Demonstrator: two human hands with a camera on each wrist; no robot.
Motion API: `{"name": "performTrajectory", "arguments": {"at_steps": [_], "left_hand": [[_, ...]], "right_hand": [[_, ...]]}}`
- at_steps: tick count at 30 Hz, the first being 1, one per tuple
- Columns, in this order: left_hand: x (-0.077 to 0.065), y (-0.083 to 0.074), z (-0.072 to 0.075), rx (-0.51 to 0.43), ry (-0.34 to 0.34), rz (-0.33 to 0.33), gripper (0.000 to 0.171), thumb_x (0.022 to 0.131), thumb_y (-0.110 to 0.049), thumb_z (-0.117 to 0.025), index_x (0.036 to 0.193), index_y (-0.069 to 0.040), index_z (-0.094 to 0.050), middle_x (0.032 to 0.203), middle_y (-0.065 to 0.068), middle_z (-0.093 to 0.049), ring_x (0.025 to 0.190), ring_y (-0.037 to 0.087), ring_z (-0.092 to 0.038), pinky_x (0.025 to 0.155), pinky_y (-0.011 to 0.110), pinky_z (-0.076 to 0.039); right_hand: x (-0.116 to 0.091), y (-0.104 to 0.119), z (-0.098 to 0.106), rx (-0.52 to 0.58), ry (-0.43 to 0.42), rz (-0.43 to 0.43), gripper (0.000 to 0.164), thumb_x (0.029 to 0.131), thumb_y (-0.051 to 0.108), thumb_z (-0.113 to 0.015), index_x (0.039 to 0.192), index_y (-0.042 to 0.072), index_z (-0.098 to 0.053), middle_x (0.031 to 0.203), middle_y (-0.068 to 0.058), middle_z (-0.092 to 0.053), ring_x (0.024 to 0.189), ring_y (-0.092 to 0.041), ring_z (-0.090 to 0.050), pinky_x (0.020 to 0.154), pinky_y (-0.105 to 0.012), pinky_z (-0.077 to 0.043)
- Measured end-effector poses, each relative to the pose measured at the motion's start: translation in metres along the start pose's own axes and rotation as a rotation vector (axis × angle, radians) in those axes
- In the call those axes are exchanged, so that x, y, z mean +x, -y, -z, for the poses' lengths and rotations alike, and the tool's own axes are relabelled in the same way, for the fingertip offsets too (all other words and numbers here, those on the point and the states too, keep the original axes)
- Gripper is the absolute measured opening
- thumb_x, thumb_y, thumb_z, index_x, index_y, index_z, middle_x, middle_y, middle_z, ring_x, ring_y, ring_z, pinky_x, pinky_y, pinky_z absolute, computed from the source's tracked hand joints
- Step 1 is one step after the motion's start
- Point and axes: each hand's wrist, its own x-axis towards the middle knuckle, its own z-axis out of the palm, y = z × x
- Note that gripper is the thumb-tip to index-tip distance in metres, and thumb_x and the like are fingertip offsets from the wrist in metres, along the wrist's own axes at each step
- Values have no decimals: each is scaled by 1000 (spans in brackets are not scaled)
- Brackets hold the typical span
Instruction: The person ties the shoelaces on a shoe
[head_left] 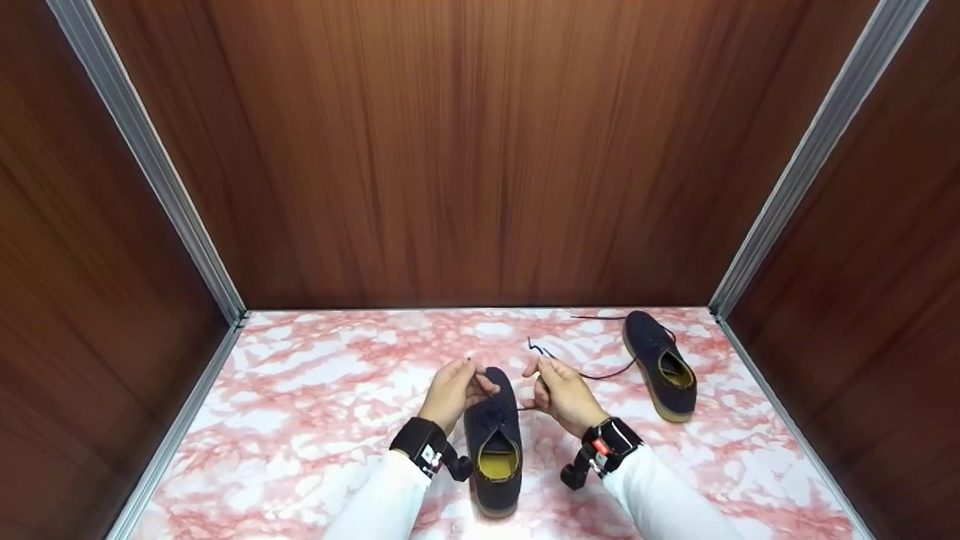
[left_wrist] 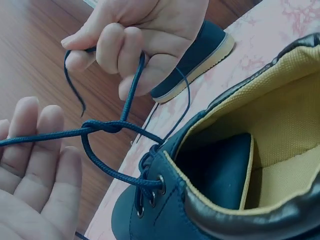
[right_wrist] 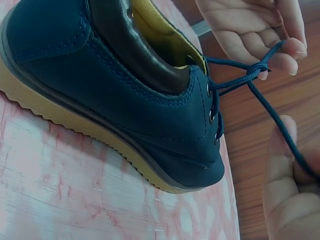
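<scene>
A dark blue shoe (head_left: 498, 495) with a yellow lining stands between my hands, toe pointing away. Its shoelace (left_wrist: 107, 126) crosses in a loose half knot above the eyelets, as the left wrist view shows. My left hand (head_left: 454, 391), left of the toe, pinches one lace end; in the right wrist view that left hand (right_wrist: 252, 32) has the lace between thumb and fingers. On the other side my right hand (head_left: 564, 396) grips the other end, with curled fingers around it in the left wrist view and a short tail hanging free.
A matching shoe (head_left: 645, 341) lies at the back right, its loose lace (head_left: 611, 373) trailing left toward my right hand. The red-and-white marbled tabletop (head_left: 322, 420) is bounded by brown wood-grain panels (head_left: 480, 187) at the back and both sides.
</scene>
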Motion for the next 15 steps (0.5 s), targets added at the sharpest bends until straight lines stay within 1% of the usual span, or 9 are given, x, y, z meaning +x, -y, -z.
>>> {"name": "performTrajectory", "arguments": {"at_steps": [2,4,6,9,11,12,13,15], "left_hand": [[-1,0,-1,3,5,-6,28,113,-20,-40,116,1,-57,73,-3,-68,78,12,-74,81,32,-62],[-1,1,-2,8,13,-7,33,113,-18,-39,129,6,-54,70,-4,-66,75,11,-73,81,31,-62],[-2,1,-3,15,23,-12,37,113,-15,-39,140,7,-49,68,-4,-63,72,12,-73,82,32,-63],[-4,2,-3,31,35,-26,44,111,-10,-39,152,3,-40,64,-3,-59,70,13,-73,84,35,-63],[-5,1,-4,41,35,-27,46,109,-8,-39,155,0,-38,63,-3,-58,69,14,-73,84,37,-64],[-5,1,-4,47,38,-31,47,109,-7,-39,155,1,-38,62,-3,-58,69,14,-73,85,37,-64],[-5,1,-5,53,39,-33,46,108,-7,-39,153,2,-40,62,-3,-58,70,14,-73,86,37,-64],[-5,-1,-6,53,40,-30,39,109,-7,-39,145,5,-47,64,-3,-60,72,13,-74,86,36,-64]], "right_hand": [[-1,1,-2,-3,0,-5,34,116,27,-30,105,9,-57,56,8,-33,50,-8,-32,68,-29,-49],[-2,2,-3,2,-5,-17,31,116,24,-31,106,10,-56,57,9,-29,50,-8,-27,65,-29,-43],[-2,2,-3,4,-8,-29,27,114,20,-33,108,9,-57,60,9,-29,52,-9,-27,69,-30,-44],[-2,2,-1,-14,-1,-29,23,111,16,-36,113,7,-57,62,9,-31,55,-9,-29,71,-31,-45],[-2,3,0,-39,7,-16,25,112,16,-36,117,4,-57,62,8,-35,57,-9,-35,73,-30,-48],[-3,3,1,-51,12,-8,26,113,17,-36,118,3,-57,61,7,-39,58,-9,-38,73,-30,-49],[-3,3,1,-63,17,1,28,114,18,-36,119,2,-58,61,7,-43,59,-9,-42,74,-30,-50],[-2,3,3,-68,26,10,30,114,19,-36,118,1,-59,62,6,-54,62,-9,-51,74,-29,-53]]}}
